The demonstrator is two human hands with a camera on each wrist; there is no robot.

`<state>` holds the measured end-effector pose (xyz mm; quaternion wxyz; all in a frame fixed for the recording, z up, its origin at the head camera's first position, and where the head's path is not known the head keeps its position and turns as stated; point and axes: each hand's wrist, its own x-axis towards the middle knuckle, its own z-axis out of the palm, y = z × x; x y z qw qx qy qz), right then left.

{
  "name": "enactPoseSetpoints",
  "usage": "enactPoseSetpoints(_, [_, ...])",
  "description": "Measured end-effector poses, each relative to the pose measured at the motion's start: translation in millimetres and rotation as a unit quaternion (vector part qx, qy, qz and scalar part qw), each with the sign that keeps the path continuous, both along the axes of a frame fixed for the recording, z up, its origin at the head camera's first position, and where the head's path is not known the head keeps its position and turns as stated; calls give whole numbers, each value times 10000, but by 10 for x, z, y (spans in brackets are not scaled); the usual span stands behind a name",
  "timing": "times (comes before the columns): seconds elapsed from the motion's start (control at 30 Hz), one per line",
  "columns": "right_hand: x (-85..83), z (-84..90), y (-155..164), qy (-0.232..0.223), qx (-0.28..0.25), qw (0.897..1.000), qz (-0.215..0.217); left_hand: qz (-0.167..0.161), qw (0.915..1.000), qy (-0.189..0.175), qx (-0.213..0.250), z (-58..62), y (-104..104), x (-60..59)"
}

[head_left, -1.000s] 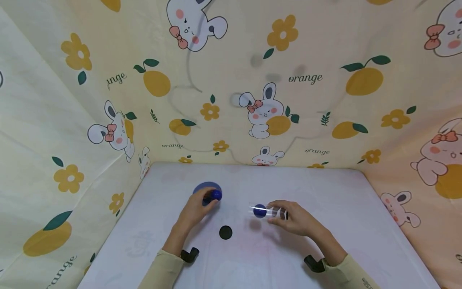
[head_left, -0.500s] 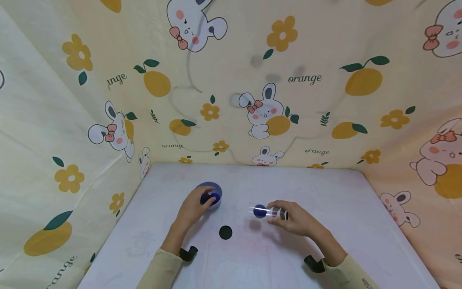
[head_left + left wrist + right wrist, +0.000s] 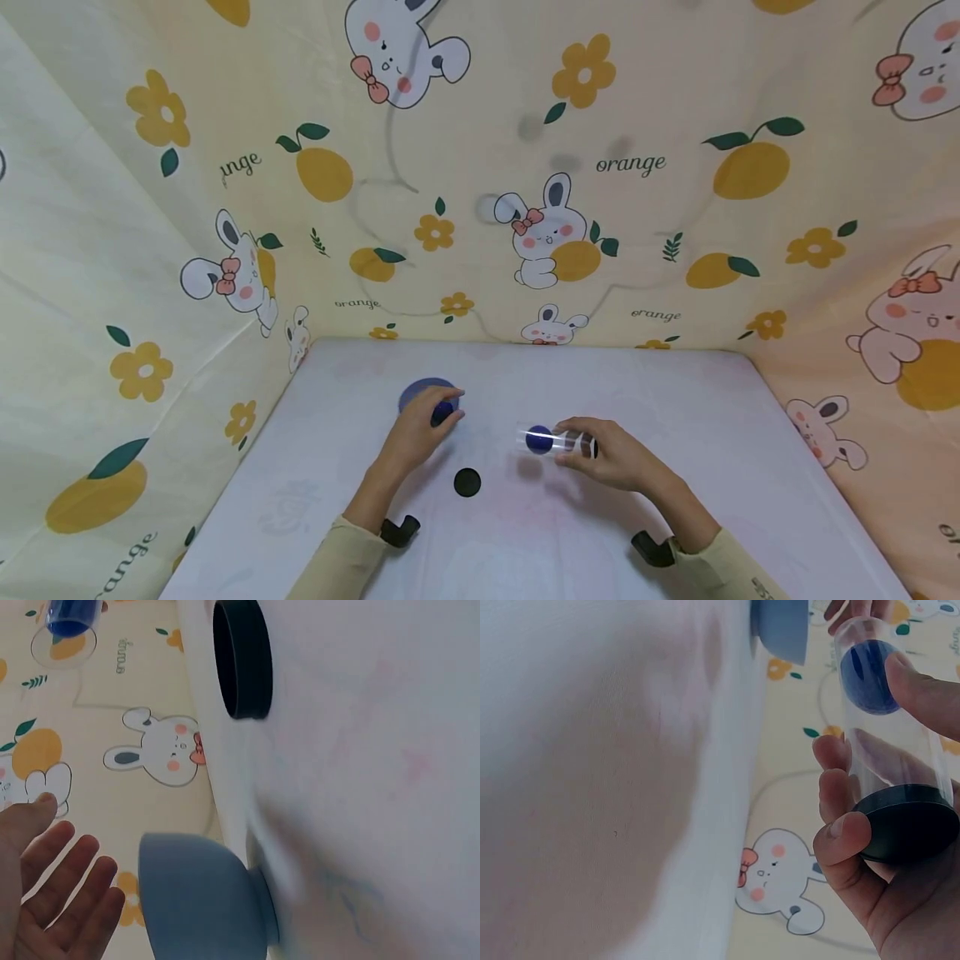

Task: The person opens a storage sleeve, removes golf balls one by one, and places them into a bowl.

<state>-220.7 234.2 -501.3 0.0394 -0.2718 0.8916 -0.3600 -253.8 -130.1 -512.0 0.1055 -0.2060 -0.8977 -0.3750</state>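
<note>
My right hand grips a clear plastic tube with a black cap on one end. Inside the tube, near its other end, is a blue ball. Above the pale blue bowl, my left hand has its fingers and thumb spread apart. Another blue ball shows between thumb and fingers in the head view, apparently down in the bowl. The left wrist view shows nothing in that hand. A loose black cap lies on the table between the hands.
The table has a white cover. Patterned cloth with rabbits and oranges stands behind it and along both sides. A small black wrist mount sticks out by the left cuff, another mount by the right.
One second ago the left hand pinched a blue ball at the bowl. It dipped into the bowl, let the ball go, and has come up with fingers parted. The right hand holds the tube still.
</note>
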Motion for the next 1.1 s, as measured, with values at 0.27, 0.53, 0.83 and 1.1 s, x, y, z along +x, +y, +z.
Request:
enactPoseSetpoints(0.27, [-2, 6, -12, -13, -4, 10000, 16, -251, 9995, -179, 53, -30, 92, 53])
enactPoseSetpoints(0.53, [-3, 6, -21, 77, 0, 10000, 21, -443, 9982, -398, 64, -33, 193, 77])
enactPoseSetpoints(0.83, [-14, -13, -43, 107, -19, 9999, 81, -681, 9954, -644, 176, -33, 292, 104])
enactPoseSetpoints(1.1, [-29, -7, -71, 172, -71, 9997, 129, -830, 9920, -881, 352, -55, 346, 105])
